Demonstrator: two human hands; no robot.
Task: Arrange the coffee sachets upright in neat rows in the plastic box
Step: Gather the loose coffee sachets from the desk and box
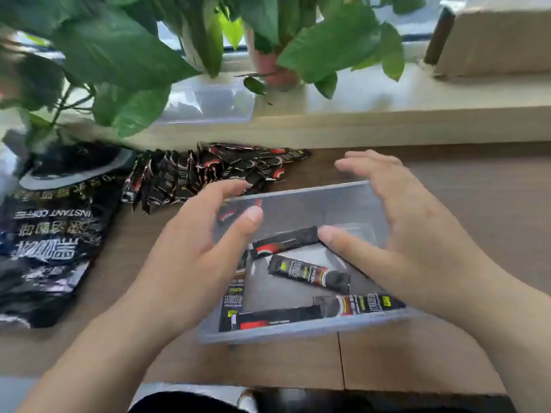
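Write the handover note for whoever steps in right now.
Left hand: open, at the left wall of the box, holding nothing.
Right hand: open, over its right side.
The box is on the table, with several sachets lying flat and crooked inside.
Pile of loose sachets behind it, coffee bag to its left.
Done: none upright yet.
Left: stand them in rows, add the pile.

One sachet (234, 296) is partly hidden; coffee bag (50, 234) cropped.

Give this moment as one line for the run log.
left hand open over plastic box | right hand open over box | sachets inside lie flat, unsorted | sachet pile behind box
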